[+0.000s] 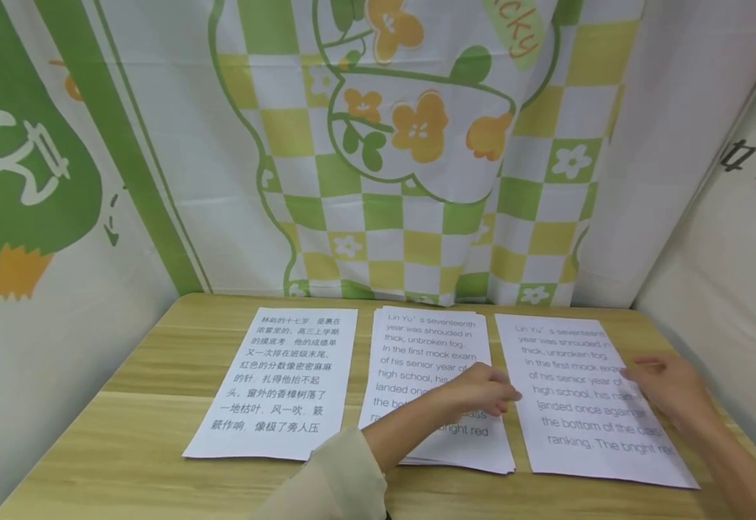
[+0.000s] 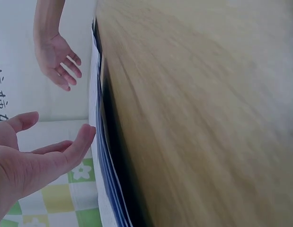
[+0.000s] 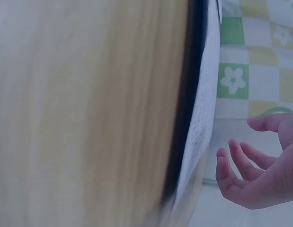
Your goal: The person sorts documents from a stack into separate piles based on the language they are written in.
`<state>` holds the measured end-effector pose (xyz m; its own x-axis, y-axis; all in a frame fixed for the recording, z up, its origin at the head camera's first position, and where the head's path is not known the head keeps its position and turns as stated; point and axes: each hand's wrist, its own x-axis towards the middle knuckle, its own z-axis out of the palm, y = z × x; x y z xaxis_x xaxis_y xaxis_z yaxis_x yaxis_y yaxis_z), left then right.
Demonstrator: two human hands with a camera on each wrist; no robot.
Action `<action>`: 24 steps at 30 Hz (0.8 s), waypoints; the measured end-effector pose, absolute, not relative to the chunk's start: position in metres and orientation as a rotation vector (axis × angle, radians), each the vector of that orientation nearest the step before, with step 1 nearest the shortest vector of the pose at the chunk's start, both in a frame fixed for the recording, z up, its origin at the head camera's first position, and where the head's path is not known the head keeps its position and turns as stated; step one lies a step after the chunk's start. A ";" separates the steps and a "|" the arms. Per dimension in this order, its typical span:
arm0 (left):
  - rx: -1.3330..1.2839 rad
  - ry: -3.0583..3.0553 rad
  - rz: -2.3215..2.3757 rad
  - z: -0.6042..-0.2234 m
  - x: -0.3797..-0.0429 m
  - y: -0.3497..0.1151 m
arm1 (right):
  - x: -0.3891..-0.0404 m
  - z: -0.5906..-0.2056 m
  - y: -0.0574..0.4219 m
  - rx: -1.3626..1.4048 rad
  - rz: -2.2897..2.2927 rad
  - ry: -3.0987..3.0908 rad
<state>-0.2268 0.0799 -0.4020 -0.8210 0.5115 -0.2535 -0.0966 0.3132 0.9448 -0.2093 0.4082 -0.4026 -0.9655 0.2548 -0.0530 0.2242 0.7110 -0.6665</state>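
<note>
On the right lies a printed English sheet (image 1: 579, 404), between my two hands. My left hand (image 1: 484, 390), loosely curved, is between that sheet and a stack of English sheets (image 1: 416, 375), with nothing in its grasp. My right hand (image 1: 666, 390) hovers by the right sheet's right edge, fingers bent and apart. The left wrist view has the left hand (image 2: 42, 165) slightly above the paper edges, and the right hand (image 2: 58, 59) farther off. In the right wrist view, the right hand (image 3: 264, 170) holds nothing.
A sheet with Chinese text (image 1: 274, 390) lies at the left of the wooden table (image 1: 137, 433). Behind the table hangs a patterned curtain (image 1: 416, 238), and printed cloth walls (image 1: 728, 267) stand at both sides.
</note>
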 end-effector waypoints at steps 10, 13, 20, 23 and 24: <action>0.469 2.132 1.518 -0.394 -0.232 0.027 | -0.211 -0.390 0.357 -0.110 1.465 -2.817; 0.465 2.138 1.536 -0.396 -0.235 0.010 | -0.211 -0.390 0.345 -0.041 1.550 -2.788; 0.411 2.159 1.609 -0.393 -0.234 -0.023 | -0.214 -0.396 0.321 0.061 1.651 -2.786; 0.374 2.175 1.615 -0.394 -0.235 -0.033 | -0.217 -0.399 0.313 0.091 1.696 -2.779; 0.367 2.182 1.615 -0.395 -0.236 -0.036 | -0.218 -0.400 0.309 0.093 1.717 -2.774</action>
